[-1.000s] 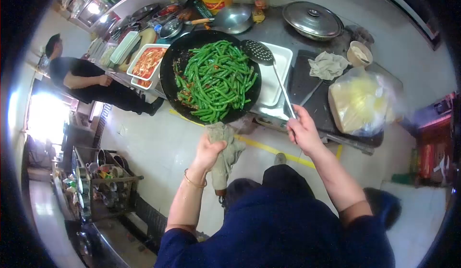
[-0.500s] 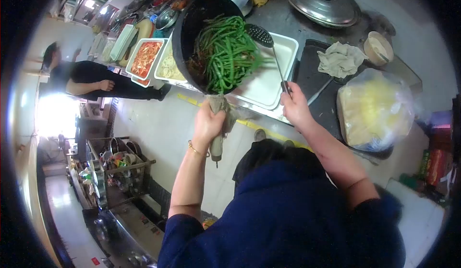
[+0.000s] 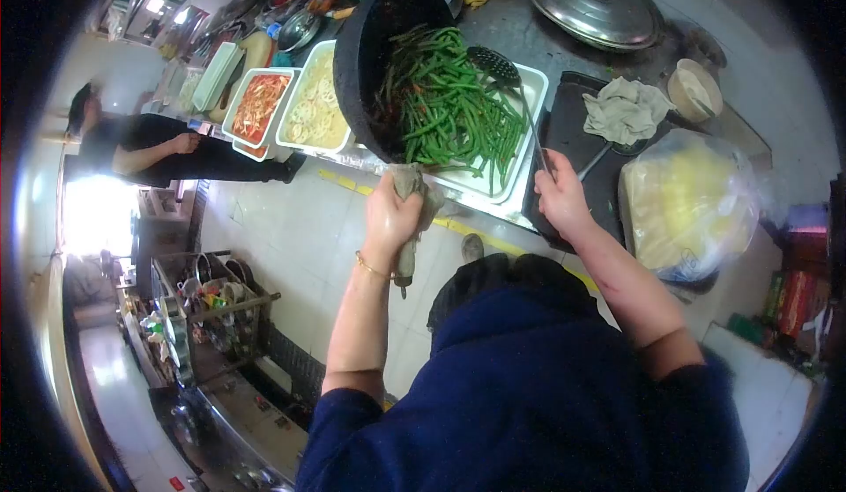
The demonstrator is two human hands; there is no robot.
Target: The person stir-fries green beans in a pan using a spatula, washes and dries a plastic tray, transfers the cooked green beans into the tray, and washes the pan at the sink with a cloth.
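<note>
My left hand [image 3: 394, 214] is closed around a wok's handle, with a grey cloth [image 3: 411, 181] wrapped between. The black wok [image 3: 354, 82] is tipped to the right over a white rectangular tray [image 3: 534, 78]. Green beans [image 3: 454, 104] spill from the wok into that tray, some lying across its front side. In my right hand [image 3: 562, 194] is the dark handle of a perforated skimmer [image 3: 495, 66]. The skimmer's head rests at or just above the upper edge of the beans; whether it touches them I cannot tell.
Left of the wok stand a tray of pale slices [image 3: 315, 109] and a tray of red-sauced food [image 3: 262, 104]. A large lidded pan [image 3: 596, 6], a crumpled cloth [image 3: 627, 109], a bowl [image 3: 694, 89] and a plastic-bagged block [image 3: 687, 201] lie right. Another person [image 3: 150, 150] stands far left.
The wok has tilted further and shifted slightly right, and many beans have slid out into the white tray. My right hand and the skimmer have moved a little right.
</note>
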